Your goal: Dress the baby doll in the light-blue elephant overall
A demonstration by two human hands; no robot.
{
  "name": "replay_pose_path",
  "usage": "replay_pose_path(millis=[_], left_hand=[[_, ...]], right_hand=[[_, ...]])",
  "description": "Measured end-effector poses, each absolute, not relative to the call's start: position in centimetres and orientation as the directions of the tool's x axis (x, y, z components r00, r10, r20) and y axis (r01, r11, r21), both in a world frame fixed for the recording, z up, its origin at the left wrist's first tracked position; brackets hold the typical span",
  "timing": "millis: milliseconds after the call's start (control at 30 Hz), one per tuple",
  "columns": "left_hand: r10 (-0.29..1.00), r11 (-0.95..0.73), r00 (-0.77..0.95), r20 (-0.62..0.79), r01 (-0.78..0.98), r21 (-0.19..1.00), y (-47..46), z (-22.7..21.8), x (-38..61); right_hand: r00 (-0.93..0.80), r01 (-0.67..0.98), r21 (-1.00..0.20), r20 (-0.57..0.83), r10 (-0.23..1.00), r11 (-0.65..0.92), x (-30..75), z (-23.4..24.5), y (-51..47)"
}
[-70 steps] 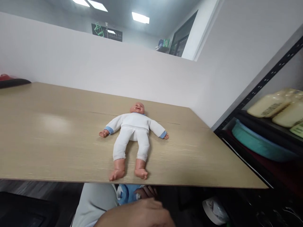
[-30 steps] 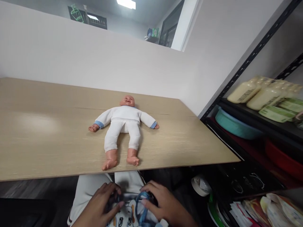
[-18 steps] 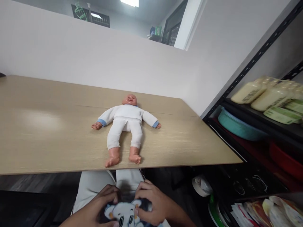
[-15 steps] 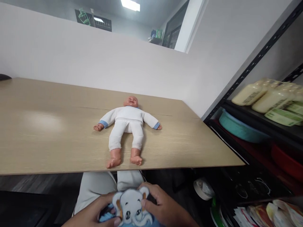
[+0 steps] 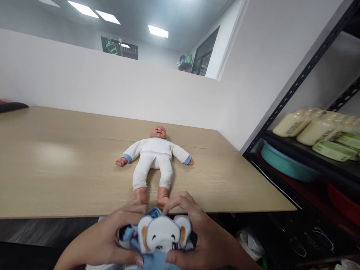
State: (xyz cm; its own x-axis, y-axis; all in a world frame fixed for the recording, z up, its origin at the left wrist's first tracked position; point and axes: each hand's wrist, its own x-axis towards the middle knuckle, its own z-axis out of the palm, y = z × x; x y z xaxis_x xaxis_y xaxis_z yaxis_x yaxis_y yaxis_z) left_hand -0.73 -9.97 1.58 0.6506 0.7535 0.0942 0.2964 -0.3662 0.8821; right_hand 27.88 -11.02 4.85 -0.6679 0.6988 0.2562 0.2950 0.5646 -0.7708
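A blue fabric item with a white elephant face (image 5: 163, 234) is held low in front of me, just off the table's near edge. My left hand (image 5: 112, 232) grips its left side, thumb in front and fingers behind. On the opposite side, my right hand (image 5: 194, 232) pinches it the same way, thumb pressed low on the front. Which kind of item it is I cannot tell. Beyond it a baby doll (image 5: 156, 157) in white clothes with blue cuffs lies face up, arms spread, feet toward me. My hands partly cover its feet.
The doll lies on a wooden table (image 5: 70, 180) against a white wall (image 5: 112, 90). To the right, a black shelf rack holds several cream-coloured bottles (image 5: 315, 127), a teal basin (image 5: 287, 161) and a red basin (image 5: 343, 202). A dark object (image 5: 12, 107) sits at the far left.
Both hands have raised the elephant item from over my lap toward the table edge, and its face now tips differently. The camera view has tilted up. The doll lies in the same pose.
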Motion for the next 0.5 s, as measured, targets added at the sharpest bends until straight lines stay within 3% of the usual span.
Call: replay_pose_path(millis=[100,233,333,500], left_hand=[[0.681,-0.42,0.709,0.183,0.174,0.89,-9.4,2.9,-1.2],[0.794,-0.356,0.577,0.193,0.183,0.916,-8.8,2.1,-1.3],[0.878,-0.259,0.471,0.091,0.306,0.916,-8.7,1.0,-1.8],[0.808,-0.23,0.589,-0.018,0.343,0.911,-9.5,-0.3,-3.8]], right_hand=[[-0.709,0.374,-0.765,0.129,0.694,0.524,27.6,5.9,-10.8],[-0.744,0.385,-0.821,-0.006,0.668,0.422,26.8,5.1,-9.8],[-0.759,0.299,-0.892,-0.008,0.651,0.339,26.2,4.2,-9.0],[-0.63,0.211,-0.922,0.127,0.766,0.326,25.0,3.7,-8.3]])
